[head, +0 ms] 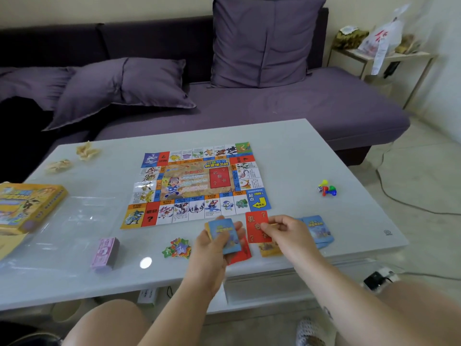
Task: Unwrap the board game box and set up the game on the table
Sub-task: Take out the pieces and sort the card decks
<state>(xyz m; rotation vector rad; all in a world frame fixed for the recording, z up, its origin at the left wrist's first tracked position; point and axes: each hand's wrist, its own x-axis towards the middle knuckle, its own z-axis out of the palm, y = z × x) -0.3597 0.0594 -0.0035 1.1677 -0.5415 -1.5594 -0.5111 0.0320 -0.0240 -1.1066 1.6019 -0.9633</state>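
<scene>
**Cards being sorted at the near edge of the board**

A purple sofa [274, 108] with loose cushions fills the far side of the room, at twelve o'clock from where the person sits. In front of it stands the pale, glossy table [311, 151].

The game board [197, 183], a colourful paper sheet, lies unfolded and flat in the middle of the table. Taking the board as the clock's centre, the yellow game box [27, 208] sits at nine o'clock, well apart, by the table's left edge. A sheet of clear wrap [82, 221] lies flat between the box and the board.

Both hands work at six o'clock, just off the board's near edge. The left hand [214, 243] has its fingers curled round a small stack of blue-backed cards [222, 231], held above the tabletop. The right hand [287, 233] pinches one red card [255, 227] between thumb and fingertips, its upper corner overlapping the board's edge.

A pile of blue cards [320, 231] lies on the table at five o'clock, just beyond the right hand. More red cards [243, 253] and some yellow cards [268, 250] lie under the hands, partly hidden.

A wad of pink paper money [104, 253] sits at seven o'clock. A heap of star-shaped tokens [178, 248] lies at six o'clock, just left of the left wrist. The coloured pawns and a die [327, 189] are clustered at three o'clock, well apart from the board.
</scene>
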